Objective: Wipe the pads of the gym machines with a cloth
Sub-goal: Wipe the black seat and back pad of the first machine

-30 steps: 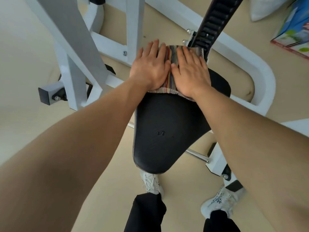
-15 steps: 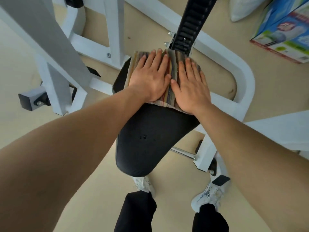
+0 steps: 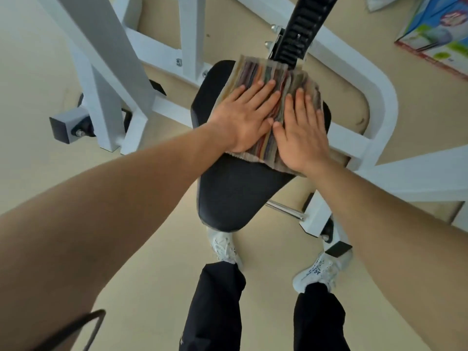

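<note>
A black padded seat (image 3: 235, 193) of a white gym machine lies below me, its narrow end pointing at my feet. A striped multicoloured cloth (image 3: 255, 72) is spread over the pad's far half. My left hand (image 3: 243, 117) and my right hand (image 3: 301, 133) lie flat side by side on the cloth, palms down and fingers stretched out, pressing on it without gripping. The cloth's far part shows beyond my fingertips, and its near edge shows under my wrists.
A black ribbed bar (image 3: 301, 29) rises from the pad's far end. White frame tubes (image 3: 379, 97) surround the seat, with a grey end cap (image 3: 68, 125) at left and a chrome rod (image 3: 286, 210) beneath. A colourful box (image 3: 435, 34) lies far right. My shoes (image 3: 222, 247) stand below.
Both hands have slid along the pad toward me with the cloth. More of the cloth now shows beyond my fingertips. The view has shifted too.
</note>
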{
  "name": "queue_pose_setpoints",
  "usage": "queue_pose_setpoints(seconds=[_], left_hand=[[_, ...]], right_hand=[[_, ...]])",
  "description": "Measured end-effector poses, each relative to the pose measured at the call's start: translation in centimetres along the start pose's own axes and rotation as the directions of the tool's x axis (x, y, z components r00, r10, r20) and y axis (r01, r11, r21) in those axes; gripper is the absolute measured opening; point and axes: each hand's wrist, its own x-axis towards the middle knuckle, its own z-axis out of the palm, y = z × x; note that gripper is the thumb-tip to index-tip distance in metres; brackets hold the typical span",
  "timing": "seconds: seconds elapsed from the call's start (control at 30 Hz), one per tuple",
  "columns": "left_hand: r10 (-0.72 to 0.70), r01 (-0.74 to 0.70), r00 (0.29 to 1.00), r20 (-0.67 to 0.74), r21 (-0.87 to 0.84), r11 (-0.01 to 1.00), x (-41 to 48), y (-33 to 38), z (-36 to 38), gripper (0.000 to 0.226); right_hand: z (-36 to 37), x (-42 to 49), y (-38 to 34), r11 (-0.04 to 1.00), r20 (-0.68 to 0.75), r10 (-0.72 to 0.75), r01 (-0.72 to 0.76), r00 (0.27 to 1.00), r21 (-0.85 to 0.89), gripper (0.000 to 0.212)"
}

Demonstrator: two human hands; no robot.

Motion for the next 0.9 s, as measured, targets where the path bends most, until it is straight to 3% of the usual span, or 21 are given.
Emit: queue_pose_setpoints(seconds=[0.13,0.4,0.57,0.77,0.9], left_hand=[[-0.110,0.109,0.994,-0.021,-0.035,0.993,0.3,-0.3,-0.6,0.068],[-0.291,0.282,0.956,-0.040,-0.151,0.948,-17.0,5.6,3.5,0.063],[-0.322,0.306,0.944,-0.066,-0.180,0.935,-13.1,4.1,3.5,0.062],[-0.419,0.399,0.904,-0.089,-0.183,0.899,-4.2,0.7,1.0,0.067],[-0.370,0.345,0.922,-0.118,-0.189,0.919,-9.6,3.2,2.2,0.066]], right_hand=[[0.1,1.7,-1.1,0.999,-0.021,0.045,-0.045,0.999,-0.016,0.067],[2.7,-13.6,-7.1,0.993,-0.029,-0.115,0.116,0.993,0.021,0.064],[2.0,-8.0,-5.2,0.969,-0.006,-0.244,0.243,0.970,-0.054,0.066],[0.6,0.6,-5.0,0.999,-0.069,-0.043,0.043,0.997,-0.002,0.064],[1.5,-5.3,-5.6,0.998,-0.111,-0.044,0.048,0.993,0.036,0.065]])
